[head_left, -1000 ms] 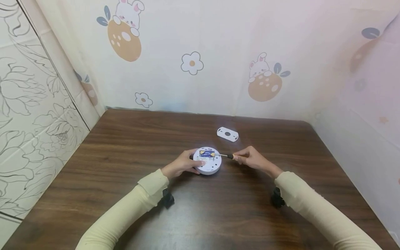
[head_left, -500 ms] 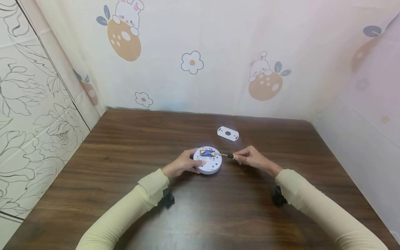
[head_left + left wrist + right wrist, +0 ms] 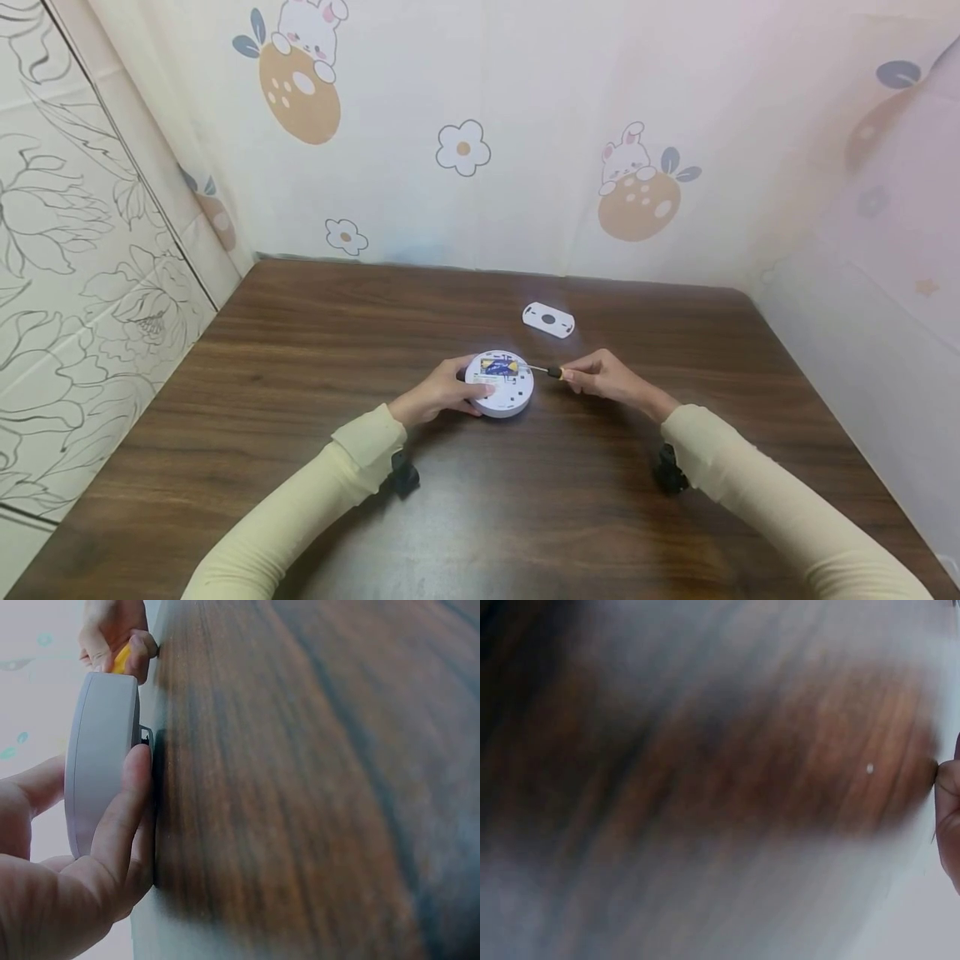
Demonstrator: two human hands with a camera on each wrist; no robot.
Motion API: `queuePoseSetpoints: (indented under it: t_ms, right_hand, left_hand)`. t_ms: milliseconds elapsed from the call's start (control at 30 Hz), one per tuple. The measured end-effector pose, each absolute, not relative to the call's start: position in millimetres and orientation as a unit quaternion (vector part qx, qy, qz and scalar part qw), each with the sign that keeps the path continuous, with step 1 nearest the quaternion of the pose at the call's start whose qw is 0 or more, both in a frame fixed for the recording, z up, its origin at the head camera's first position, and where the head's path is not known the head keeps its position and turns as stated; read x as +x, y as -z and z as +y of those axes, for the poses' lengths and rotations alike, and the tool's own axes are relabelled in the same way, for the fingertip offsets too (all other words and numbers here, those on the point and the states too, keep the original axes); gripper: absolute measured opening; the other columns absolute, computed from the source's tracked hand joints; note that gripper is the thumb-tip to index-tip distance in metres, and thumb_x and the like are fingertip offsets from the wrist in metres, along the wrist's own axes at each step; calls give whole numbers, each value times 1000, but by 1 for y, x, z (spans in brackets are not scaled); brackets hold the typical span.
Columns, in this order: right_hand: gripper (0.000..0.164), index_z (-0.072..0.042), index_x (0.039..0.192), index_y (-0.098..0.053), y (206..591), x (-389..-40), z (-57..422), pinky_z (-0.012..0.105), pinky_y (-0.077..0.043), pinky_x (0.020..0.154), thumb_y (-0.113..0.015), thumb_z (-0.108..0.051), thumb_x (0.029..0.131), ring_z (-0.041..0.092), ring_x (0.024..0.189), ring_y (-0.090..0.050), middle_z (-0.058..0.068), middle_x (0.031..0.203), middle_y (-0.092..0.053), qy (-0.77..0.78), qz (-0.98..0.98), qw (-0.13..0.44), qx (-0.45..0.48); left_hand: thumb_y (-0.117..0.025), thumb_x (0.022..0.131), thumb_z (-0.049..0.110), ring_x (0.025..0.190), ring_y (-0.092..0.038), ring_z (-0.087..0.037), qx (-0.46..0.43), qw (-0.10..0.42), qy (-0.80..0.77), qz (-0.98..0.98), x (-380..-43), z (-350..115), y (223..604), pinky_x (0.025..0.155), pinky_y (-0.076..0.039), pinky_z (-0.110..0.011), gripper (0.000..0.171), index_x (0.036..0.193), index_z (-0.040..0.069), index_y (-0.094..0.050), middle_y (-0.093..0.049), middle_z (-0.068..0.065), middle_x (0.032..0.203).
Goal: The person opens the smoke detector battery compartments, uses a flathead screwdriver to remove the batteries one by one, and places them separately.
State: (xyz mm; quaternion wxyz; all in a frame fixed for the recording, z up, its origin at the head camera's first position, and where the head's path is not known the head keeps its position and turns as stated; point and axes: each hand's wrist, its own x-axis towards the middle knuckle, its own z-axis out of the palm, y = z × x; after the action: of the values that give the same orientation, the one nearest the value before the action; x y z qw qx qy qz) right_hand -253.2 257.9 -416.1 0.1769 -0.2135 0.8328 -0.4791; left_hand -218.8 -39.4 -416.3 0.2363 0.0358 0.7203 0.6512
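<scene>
In the head view my left hand [image 3: 438, 390] grips a round white device, which looks like a smoke detector [image 3: 512, 402], thumb across its upward face and fingers under its side. A blue-and-yellow battery [image 3: 498, 367] sits in a recess of that face. My right hand [image 3: 606, 377] pinches the black-and-yellow handle of a screwdriver [image 3: 555, 372], whose thin shaft points left to the battery's right end. The left wrist view has the detector's side [image 3: 105, 750] tilted up off the wood, fingertips at its underside. Only a bit of the right hand [image 3: 949, 817] enters the right wrist view.
A white oblong mounting plate [image 3: 548, 319] with a dark round centre lies on the brown wooden table [image 3: 360, 317], behind the detector. Patterned curtains [image 3: 540, 208] hang along the table's back and sides. A dark wrist camera [image 3: 405, 475] hangs beneath the left sleeve.
Both hands keep their holds, and the screwdriver's tip stays by the battery's right end. The battery's visible blue and yellow areas look slightly shifted. The head view has moved a little.
</scene>
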Motion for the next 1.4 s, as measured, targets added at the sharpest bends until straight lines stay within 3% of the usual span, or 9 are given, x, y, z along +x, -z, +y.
queuePoseSetpoints:
  t_ms: [1000, 1400]
  right_hand:
    - [21, 5, 101, -71, 408, -254, 265, 22, -39, 49, -63, -13, 93, 15, 57, -46, 9, 67, -57, 436, 857, 152, -231]
    - [22, 3, 103, -71, 405, -248, 268, 23, -42, 49, -61, -15, 95, 23, 59, -49, 8, 68, -58, 445, 857, 152, -213]
  left_hand:
    - [-70, 87, 6, 87, -62, -26, 32, 231, -639, 733, -214, -36, 413, 67, -60, -36, 68, 145, 2, -36, -47, -22, 129]
    - [-43, 102, 15, 87, -62, -26, 25, 255, -674, 693, -213, -40, 416, 71, -59, -39, 50, 148, 3, -29, -53, -23, 120]
